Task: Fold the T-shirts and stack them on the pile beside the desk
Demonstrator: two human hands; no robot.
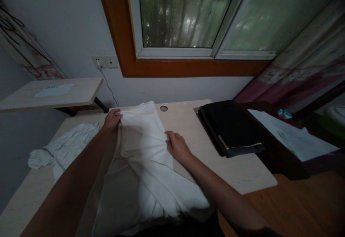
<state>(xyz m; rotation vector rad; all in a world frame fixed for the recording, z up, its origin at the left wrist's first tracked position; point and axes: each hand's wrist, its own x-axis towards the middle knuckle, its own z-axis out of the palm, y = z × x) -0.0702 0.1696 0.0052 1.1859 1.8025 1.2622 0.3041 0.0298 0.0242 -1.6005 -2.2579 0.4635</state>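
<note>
A large white cloth garment (145, 150) lies spread over the table, its near end bunched and hanging toward my body. Creases run from its middle down to the lower right. My left hand (112, 119) pinches the garment's far left edge, thumb and fingers closed on the fabric. At the right edge, my right hand (178, 147) has curled fingers gripping the cloth, with the fingertips partly hidden. Left of my left forearm lies a crumpled second white cloth (72, 141), touched by neither hand.
The pale wooden table (185, 116) has a round cable hole (164, 108). Folded black cloth (226, 123) lies at its right. A raised shelf (88, 86) stands at back left, near a wall socket (105, 62) with a cord. Papers (291, 136) rest on dark furniture at right.
</note>
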